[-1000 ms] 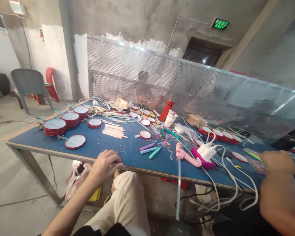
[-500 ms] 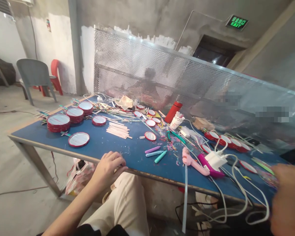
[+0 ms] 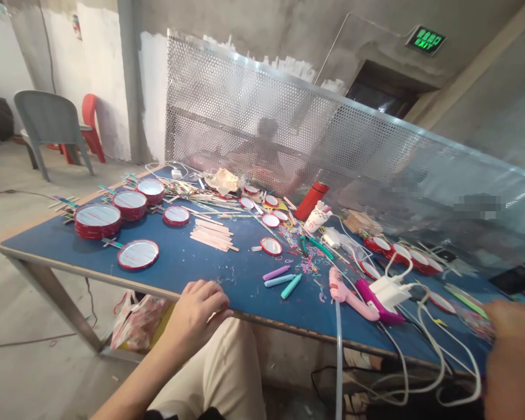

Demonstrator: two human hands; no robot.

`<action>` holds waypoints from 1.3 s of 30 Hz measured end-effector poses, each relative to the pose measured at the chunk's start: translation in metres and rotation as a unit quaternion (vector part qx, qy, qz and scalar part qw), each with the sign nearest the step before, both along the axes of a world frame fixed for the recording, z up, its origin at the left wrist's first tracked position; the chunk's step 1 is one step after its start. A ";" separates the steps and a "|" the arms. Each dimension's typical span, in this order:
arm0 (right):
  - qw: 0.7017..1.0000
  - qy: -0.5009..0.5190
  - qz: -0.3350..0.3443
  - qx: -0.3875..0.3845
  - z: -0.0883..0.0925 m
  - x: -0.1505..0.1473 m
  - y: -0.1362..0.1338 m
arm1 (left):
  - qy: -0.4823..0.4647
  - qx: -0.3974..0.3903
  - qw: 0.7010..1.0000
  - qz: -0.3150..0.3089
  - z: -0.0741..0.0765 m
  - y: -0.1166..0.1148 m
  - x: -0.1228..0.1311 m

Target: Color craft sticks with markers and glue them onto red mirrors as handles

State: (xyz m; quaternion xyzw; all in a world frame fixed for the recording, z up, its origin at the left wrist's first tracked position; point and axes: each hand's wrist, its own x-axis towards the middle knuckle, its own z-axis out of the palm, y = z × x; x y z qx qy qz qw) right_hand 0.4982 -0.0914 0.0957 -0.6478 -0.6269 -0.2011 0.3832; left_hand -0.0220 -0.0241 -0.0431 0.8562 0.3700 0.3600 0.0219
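The left hand (image 3: 199,306) rests on the near, pale-rimmed edge of the blue-topped table (image 3: 179,262), its fingers loosely curled over the rim and grasping nothing. Three pastel sticks (image 3: 280,280) lie near it. Past the white charger (image 3: 391,290), the right hand (image 3: 514,332) is blurred and cut off by the frame, so I cannot tell how its fingers are set.

The blue-topped table (image 3: 179,262) stands level, its pale near edge under the bent fingers of the left hand (image 3: 199,306). A loose heap of small coloured bands (image 3: 475,318) lies flat at the top's far right end, just beside the blurred right hand (image 3: 514,329), with white cables (image 3: 431,332) looping over the edge next to it
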 end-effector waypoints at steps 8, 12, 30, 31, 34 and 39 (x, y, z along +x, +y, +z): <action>0.939 -0.079 0.237 -0.238 -0.042 -0.209 0.002 | -0.030 0.018 0.999 -0.017 -0.002 0.001 0.000; 0.894 -0.220 0.195 -0.339 -0.040 -0.228 0.048 | -0.046 0.018 0.998 -0.027 -0.004 0.001 -0.001; 0.869 -0.153 0.144 -0.448 -0.062 -0.355 0.190 | -0.062 -0.002 0.997 -0.042 -0.009 -0.001 -0.002; 0.862 -0.134 0.144 -0.466 -0.062 -0.356 0.195 | -0.064 -0.008 0.997 -0.047 -0.009 -0.001 -0.003; 0.849 -0.065 0.147 -0.503 -0.060 -0.354 0.201 | -0.069 -0.024 0.996 -0.055 -0.010 -0.001 -0.006; 0.858 0.101 0.139 -0.485 -0.046 -0.355 0.164 | -0.107 -0.089 0.987 -0.081 0.000 0.005 -0.015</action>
